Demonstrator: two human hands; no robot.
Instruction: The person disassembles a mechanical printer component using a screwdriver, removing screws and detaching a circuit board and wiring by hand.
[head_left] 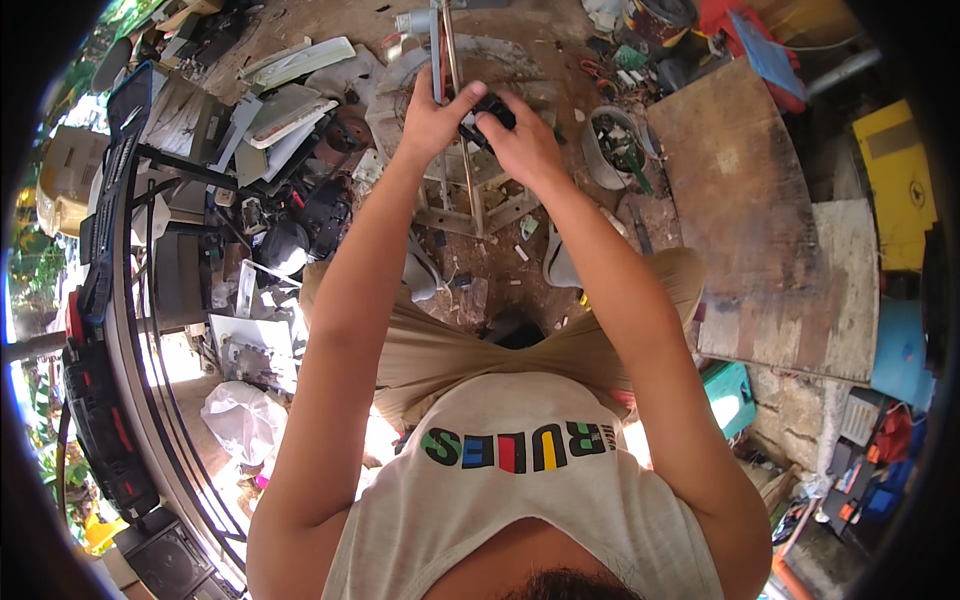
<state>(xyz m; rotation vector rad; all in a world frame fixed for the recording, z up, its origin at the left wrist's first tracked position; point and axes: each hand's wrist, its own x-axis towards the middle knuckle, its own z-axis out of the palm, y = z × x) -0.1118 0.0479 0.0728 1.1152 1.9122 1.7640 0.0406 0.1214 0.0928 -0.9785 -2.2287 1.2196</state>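
Note:
Both of my arms reach forward to a work spot at the top middle. My left hand (432, 122) is closed around a thin grey metal bar (437, 52), its thumb reaching across to a small black part. My right hand (526, 142) grips that black part (495, 112), with the thumb on its near side; what kind of part it is I cannot make out. A long, thin coppery metal rod (470, 190) runs between the hands down to a worn frame-like base (440, 218) on the ground. My left fingers are partly hidden behind the bar.
A round tub (608, 150) of scraps stands right of my right hand. Stained plywood boards (735, 170) lie further right, near a yellow panel (893, 185). Stacked scrap panels (285, 125) and electronic junk fill the left, beside a dark metal rack (128, 250). Small debris litters the dirt floor.

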